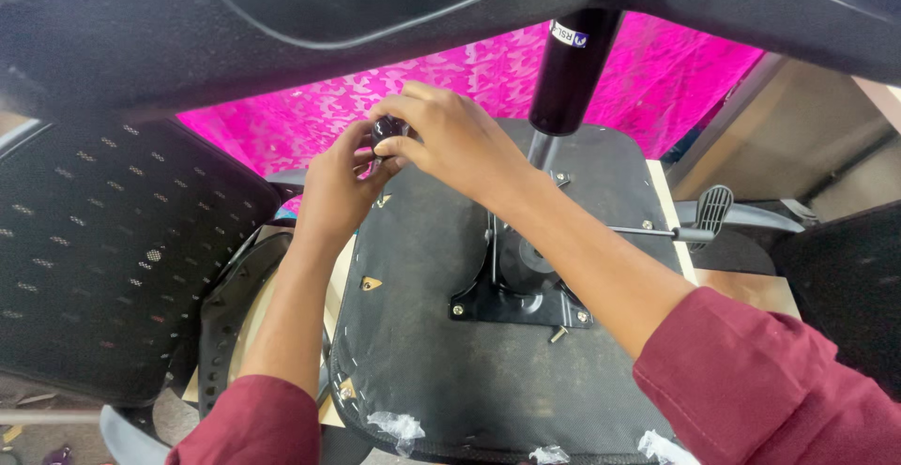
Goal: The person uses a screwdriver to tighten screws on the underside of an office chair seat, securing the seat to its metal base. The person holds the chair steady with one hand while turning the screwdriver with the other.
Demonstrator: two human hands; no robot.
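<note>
An upturned office chair seat point(441, 352) lies in front of me, its black fabric underside up. A black metal mechanism plate point(511, 301) is bolted at its middle, with a black gas cylinder point(571, 71) rising from it. My left hand point(333, 193) and my right hand point(450, 137) meet at the seat's far left corner. Together they pinch a small black knob point(385, 130). Both arms wear maroon sleeves.
A black perforated chair back point(103, 249) stands at the left. A lever with a ribbed black paddle point(713, 210) sticks out to the right. A chair base leg point(282, 15) crosses overhead. Bright pink patterned cloth point(469, 71) lies behind. Another black chair part point(845, 287) is at right.
</note>
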